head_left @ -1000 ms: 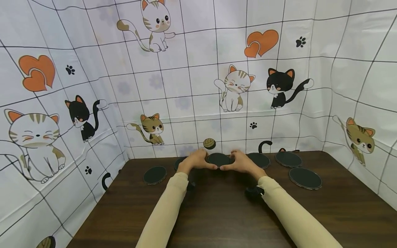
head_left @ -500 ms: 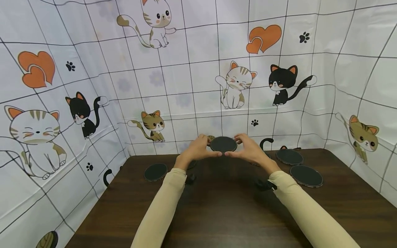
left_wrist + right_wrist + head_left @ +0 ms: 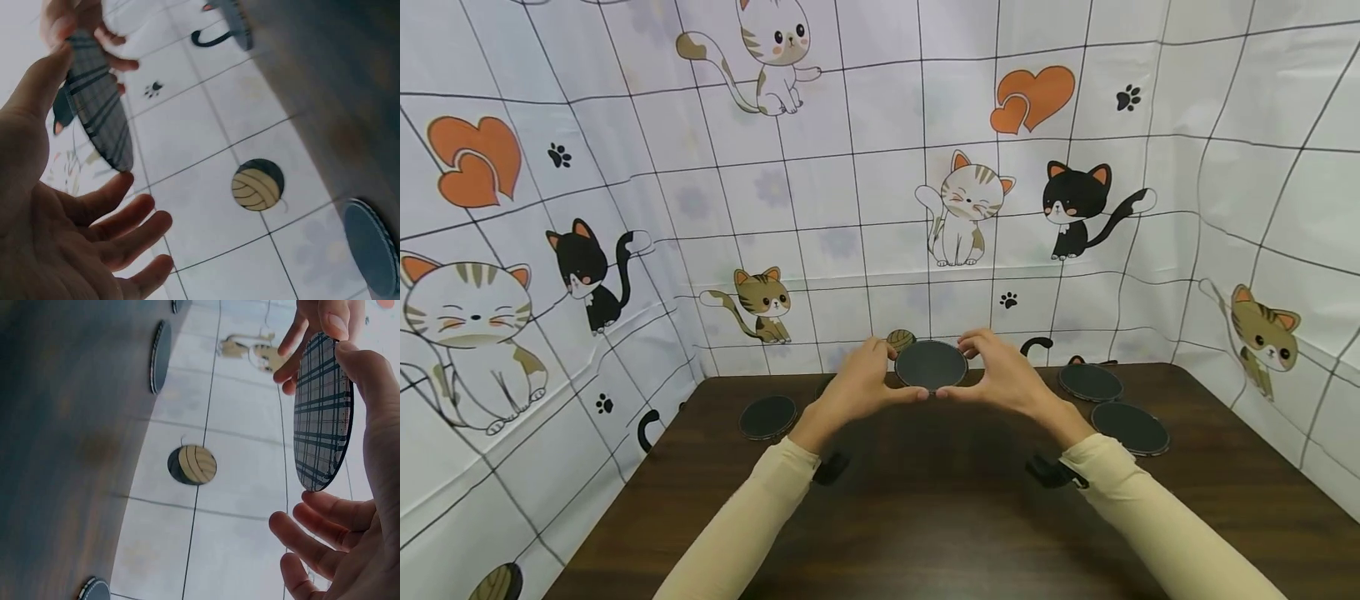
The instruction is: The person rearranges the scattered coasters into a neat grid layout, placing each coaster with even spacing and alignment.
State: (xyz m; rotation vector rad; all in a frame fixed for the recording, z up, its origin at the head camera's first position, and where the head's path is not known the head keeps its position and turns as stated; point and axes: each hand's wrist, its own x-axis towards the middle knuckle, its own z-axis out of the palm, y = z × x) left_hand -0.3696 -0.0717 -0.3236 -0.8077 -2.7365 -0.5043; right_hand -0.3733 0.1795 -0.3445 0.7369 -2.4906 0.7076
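Note:
Both hands hold one round coaster (image 3: 931, 365) above the table, its dark face toward the head camera. My left hand (image 3: 859, 382) pinches its left edge between thumb and index finger, the other fingers spread loosely. Opposite it, my right hand (image 3: 1009, 383) pinches the right edge the same way, and the thumb tips come close together at the near rim. In the left wrist view the coaster's plaid underside (image 3: 103, 106) shows steeply tilted. The right wrist view also shows this checked side, with the fingertips right at the rim.
On the dark wooden table (image 3: 925, 517) lie more round coasters: one at left (image 3: 767, 417), and at right a far coaster (image 3: 1090, 382) and a nearer coaster (image 3: 1130, 428). Others are largely hidden behind the hands. A cat-print curtain (image 3: 865, 192) surrounds the back and sides.
Both hands have lifted the coaster from the table's back edge and brought it nearer to me. The coasters at left and far right have stayed in place.

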